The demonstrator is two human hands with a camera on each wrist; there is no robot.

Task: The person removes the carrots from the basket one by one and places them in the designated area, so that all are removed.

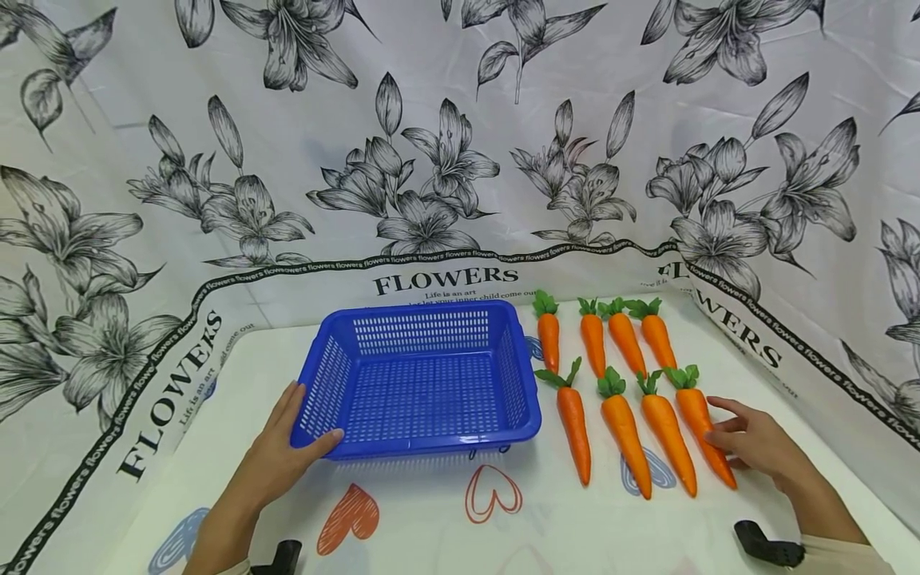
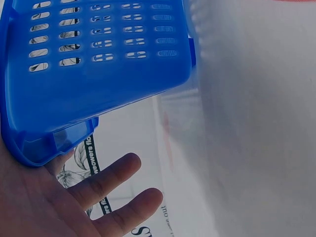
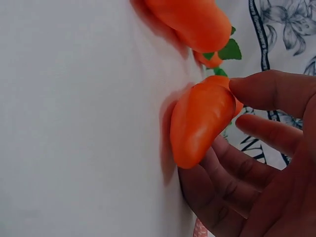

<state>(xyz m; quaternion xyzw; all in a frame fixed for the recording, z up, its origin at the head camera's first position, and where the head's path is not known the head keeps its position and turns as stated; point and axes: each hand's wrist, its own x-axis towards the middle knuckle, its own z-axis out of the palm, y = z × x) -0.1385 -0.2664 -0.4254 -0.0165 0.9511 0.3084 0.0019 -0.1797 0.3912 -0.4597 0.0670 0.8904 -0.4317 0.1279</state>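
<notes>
A blue plastic basket [image 1: 438, 444] with slotted walls stands on the white table. My left hand [image 1: 276, 451] holds its near left corner, thumb over the front rim and other fingers along the left side. In the left wrist view, the basket [image 2: 113, 81] rests against the palm; two fingers [image 2: 111, 180] extend free beneath it. On the right, my right hand [image 1: 762, 447] pinches the rightmost near carrot [image 1: 699, 415], which lies on the table. The right wrist view shows the thumb on this carrot [image 3: 200, 123] and the other fingers along its far side, partly hidden.
Several more orange carrots with green tops lie in two rows right of the basket, including a near-row carrot [image 1: 573, 431] and a far-row carrot [image 1: 549, 339]. A flower-printed cloth [image 1: 446, 184] hangs behind and along both sides. Hearts are printed on the tabletop [image 1: 417, 527].
</notes>
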